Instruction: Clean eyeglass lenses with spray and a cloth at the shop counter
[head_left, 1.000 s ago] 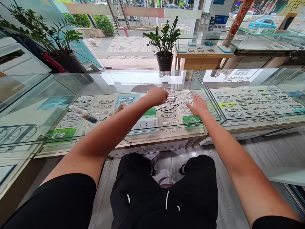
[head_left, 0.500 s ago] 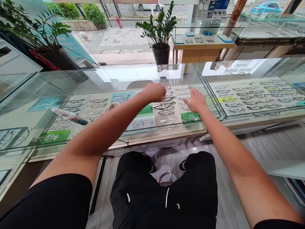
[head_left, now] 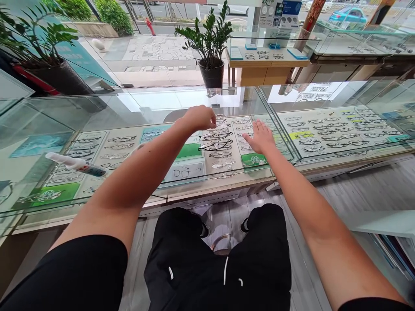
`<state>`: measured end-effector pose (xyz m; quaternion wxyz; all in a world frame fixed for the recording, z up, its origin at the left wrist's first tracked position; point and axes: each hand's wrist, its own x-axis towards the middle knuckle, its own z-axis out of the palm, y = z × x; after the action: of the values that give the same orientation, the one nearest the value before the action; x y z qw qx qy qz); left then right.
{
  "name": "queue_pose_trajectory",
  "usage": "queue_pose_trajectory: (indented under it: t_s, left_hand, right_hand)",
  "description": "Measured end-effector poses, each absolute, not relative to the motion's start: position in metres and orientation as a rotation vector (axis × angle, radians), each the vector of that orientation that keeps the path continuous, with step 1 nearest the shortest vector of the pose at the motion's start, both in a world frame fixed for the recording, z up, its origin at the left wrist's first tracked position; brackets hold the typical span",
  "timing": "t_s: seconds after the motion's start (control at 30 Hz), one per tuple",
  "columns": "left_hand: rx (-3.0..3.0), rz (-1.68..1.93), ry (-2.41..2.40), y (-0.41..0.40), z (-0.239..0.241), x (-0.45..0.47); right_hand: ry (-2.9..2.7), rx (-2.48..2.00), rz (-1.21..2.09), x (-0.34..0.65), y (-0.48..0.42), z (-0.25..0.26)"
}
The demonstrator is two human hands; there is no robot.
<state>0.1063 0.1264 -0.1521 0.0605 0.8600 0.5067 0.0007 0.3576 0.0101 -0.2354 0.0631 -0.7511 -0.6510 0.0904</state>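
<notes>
My left hand [head_left: 201, 117] is held over the glass counter top [head_left: 142, 103], its wrist bent and its fingers curled down together. What the fingers hold, if anything, is hidden. My right hand [head_left: 261, 137] lies flat on the glass, fingers stretched out and thumb apart, holding nothing. Under the glass between both hands is a column of eyeglasses [head_left: 216, 142]. A white spray bottle [head_left: 76, 165] lies on the counter to the left, its lower end near my left forearm. A pale object behind that forearm is mostly covered.
Green cards [head_left: 254, 160] and more frames lie inside the case. A potted plant [head_left: 211, 75] stands beyond the counter, with a second plant [head_left: 48, 71] at far left. A wooden display table [head_left: 269, 63] is behind. A joint in the glass [head_left: 279, 123] runs right of my right hand.
The view has shifted, so the counter and its contents appear farther left. My left hand has moved slightly away from me, its fingertips showing more. My right hand stays flat on the glass.
</notes>
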Motion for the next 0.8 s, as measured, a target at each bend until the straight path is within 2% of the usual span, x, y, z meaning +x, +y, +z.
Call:
queue_pose_trajectory:
  t_s: [0.23,0.43,0.63,0.8]
  left_hand:
    - [2.233,0.513,1.208,0.122,-0.142,0.073]
    - [1.61,1.059,0.858,0.1,-0.169,0.052]
    - [1.126,1.004,0.58,0.108,-0.2,0.041]
    - [0.957,0.992,0.535,0.122,-0.207,0.03]
  right_hand:
    - [-1.94,-2.305,0.292,0.356,0.009,-0.232]
    - [-1.9,-2.31,0.256,0.36,0.013,-0.238]
    - [-1.803,-2.206,0.121,0.366,0.012,-0.243]
    - [-1.596,-1.763,-0.171,0.32,0.027,-0.216]
